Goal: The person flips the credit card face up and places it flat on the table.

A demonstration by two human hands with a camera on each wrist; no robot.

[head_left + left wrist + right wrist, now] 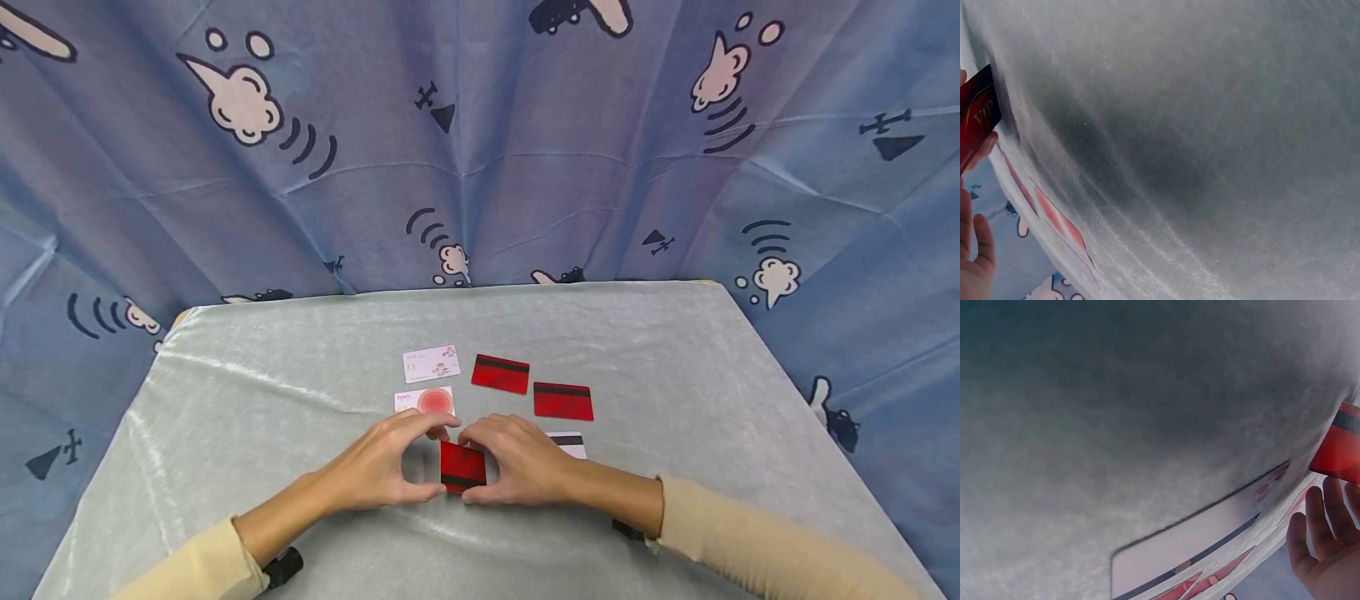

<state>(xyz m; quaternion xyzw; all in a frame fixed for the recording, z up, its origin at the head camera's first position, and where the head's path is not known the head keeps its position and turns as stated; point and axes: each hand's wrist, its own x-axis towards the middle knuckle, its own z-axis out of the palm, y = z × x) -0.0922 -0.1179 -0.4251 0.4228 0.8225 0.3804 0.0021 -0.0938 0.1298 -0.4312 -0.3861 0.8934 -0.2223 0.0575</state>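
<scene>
Thumbs and fingers of my left hand (386, 462) and right hand (521, 462) grip a red card (462, 468) by its near and far edges, left hand at the left corners and right hand farther right. Its dark-striped side faces up in the head view. Gold "VIP" lettering shows on its other side in the left wrist view, where the card (977, 119) is cut by the frame edge. Fingers of the right hand (1329, 544) appear beside the card (1340, 447) in the right wrist view. Just beyond the left fingers lies a white card with a red circle (433, 401).
A pale VIP card (431, 364) and two red striped cards (500, 374) (563, 402) lie farther back. A white striped card (570, 444) is partly hidden behind the right hand. Pale cloth covers the table (300, 358); a blue patterned curtain (510, 192) hangs behind.
</scene>
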